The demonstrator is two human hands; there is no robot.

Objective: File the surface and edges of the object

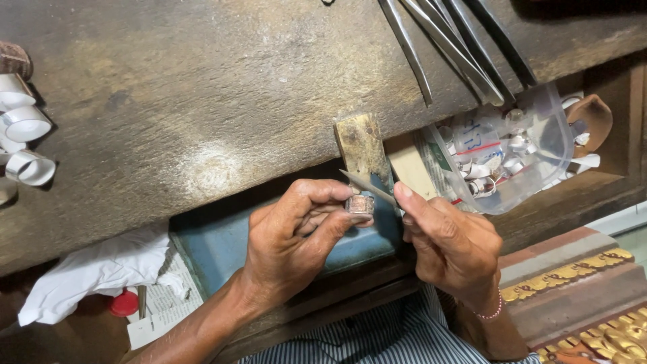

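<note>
The left hand point(296, 236) pinched a small metal ring point(360, 204) against the wooden bench peg point(362, 149), while the right hand point(448, 243) held a slim pointed tool point(367, 187), perhaps a file, its tip just over the ring. A slip here could have jabbed the left thumb or scratched the band, and a loosened pinch would have dropped the ring into the blue tray point(216, 243) below.

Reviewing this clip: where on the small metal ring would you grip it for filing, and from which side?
Grip the ring by its outer band, as the left hand does, thumb and fingers pinching from its left. That leaves the top edge exposed where the file, in the right hand, meets it beside the wooden peg.
</note>
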